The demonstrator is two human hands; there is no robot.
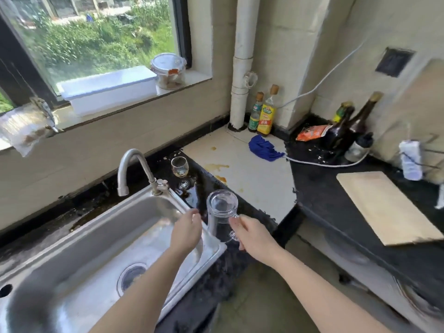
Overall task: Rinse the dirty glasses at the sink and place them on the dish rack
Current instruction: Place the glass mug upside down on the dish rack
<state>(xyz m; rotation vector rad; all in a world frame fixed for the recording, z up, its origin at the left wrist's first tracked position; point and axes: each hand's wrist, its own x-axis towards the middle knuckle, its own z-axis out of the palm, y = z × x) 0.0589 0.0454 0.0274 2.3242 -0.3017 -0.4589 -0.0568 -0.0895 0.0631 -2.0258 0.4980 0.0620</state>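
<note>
A clear glass mug is held upside down over the right rim of the steel sink, base toward the camera. My right hand grips its handle. My left hand hovers just left of the mug above the basin, fingers relaxed and holding nothing. A stemmed wine glass with a little yellowish liquid stands on the wet black counter behind the sink, right of the faucet. No water runs from the faucet. No dish rack is in view.
Brown spills mark the pale counter section with a blue cloth. Oil and sauce bottles stand in the corner, dark bottles further right. A wooden cutting board lies on the right counter. A white tray sits on the windowsill.
</note>
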